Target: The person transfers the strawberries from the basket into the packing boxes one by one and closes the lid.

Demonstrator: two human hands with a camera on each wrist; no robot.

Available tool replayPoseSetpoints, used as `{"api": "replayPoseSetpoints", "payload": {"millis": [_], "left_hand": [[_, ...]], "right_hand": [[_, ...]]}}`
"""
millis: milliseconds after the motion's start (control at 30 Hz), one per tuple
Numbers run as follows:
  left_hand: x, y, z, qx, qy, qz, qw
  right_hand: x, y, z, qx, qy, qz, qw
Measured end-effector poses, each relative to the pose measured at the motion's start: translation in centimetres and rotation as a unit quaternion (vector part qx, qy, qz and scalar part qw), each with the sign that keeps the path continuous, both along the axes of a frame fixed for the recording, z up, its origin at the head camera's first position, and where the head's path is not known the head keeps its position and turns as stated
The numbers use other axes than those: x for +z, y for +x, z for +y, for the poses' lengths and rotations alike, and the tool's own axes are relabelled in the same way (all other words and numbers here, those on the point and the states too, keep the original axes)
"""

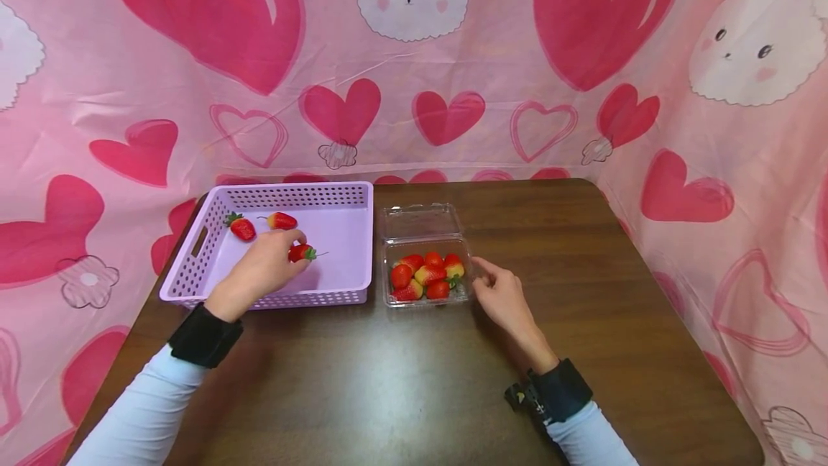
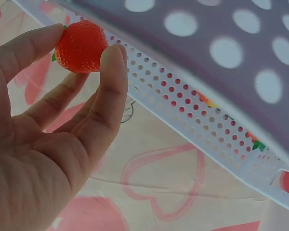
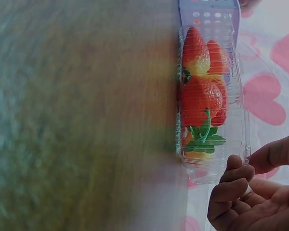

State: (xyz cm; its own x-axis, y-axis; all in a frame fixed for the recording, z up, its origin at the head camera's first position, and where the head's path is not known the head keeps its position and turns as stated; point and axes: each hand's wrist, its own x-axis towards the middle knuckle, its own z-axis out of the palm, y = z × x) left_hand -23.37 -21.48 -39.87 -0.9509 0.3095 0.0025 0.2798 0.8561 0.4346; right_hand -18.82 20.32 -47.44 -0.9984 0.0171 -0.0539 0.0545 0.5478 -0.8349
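Observation:
Over the lilac basket (image 1: 341,232), my left hand (image 1: 261,263) pinches a red strawberry (image 2: 81,47) between thumb and fingertips. Its green leaves and thin stem point to the right in the head view. Two more strawberries lie on the basket floor, a leafy strawberry (image 1: 242,228) and a red-yellow strawberry (image 1: 282,221). To the right of the basket stands a clear plastic clamshell box (image 1: 422,222), its lid folded back, with several strawberries (image 1: 430,275) inside. At the box's right side, my right hand (image 1: 507,300) pinches the rim between thumb and forefinger.
Both the basket and the box stand on a dark wooden table (image 1: 362,380). A pink cloth (image 1: 491,42) with hearts and rabbit faces hangs behind it and along both sides. The basket's perforated wall (image 2: 183,96) rises close to the left hand.

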Motion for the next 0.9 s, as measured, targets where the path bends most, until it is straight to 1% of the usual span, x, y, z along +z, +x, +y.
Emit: {"api": "replayPoseSetpoints", "payload": {"millis": [133, 367, 467, 633, 800, 900], "left_hand": [[0.2, 0.1, 0.5, -0.002, 0.008, -0.007, 0.9999], [0.4, 0.1, 1.3, -0.005, 0.004, -0.008, 1.0], [0.4, 0.1, 1.7, -0.007, 0.004, 0.001, 1.0], [0.2, 0.2, 2.5, -0.012, 0.001, 0.02, 0.9997], [0.1, 0.4, 3.2, -0.015, 0.005, 0.025, 0.9996], [0.3, 0.6, 3.6, -0.017, 0.009, 0.019, 0.9996]], "right_hand": [[0.2, 0.0, 0.0, -0.004, -0.002, -0.004, 1.0], [0.1, 0.0, -0.1, -0.007, 0.001, -0.007, 1.0], [0.1, 0.1, -0.2, -0.008, -0.001, -0.007, 1.0], [-0.1, 0.1, -0.2, -0.007, 0.003, 0.007, 1.0], [-0.1, 0.1, -0.2, -0.008, 0.007, 0.012, 1.0], [-0.1, 0.0, -0.1, -0.008, 0.009, 0.014, 1.0]]}}
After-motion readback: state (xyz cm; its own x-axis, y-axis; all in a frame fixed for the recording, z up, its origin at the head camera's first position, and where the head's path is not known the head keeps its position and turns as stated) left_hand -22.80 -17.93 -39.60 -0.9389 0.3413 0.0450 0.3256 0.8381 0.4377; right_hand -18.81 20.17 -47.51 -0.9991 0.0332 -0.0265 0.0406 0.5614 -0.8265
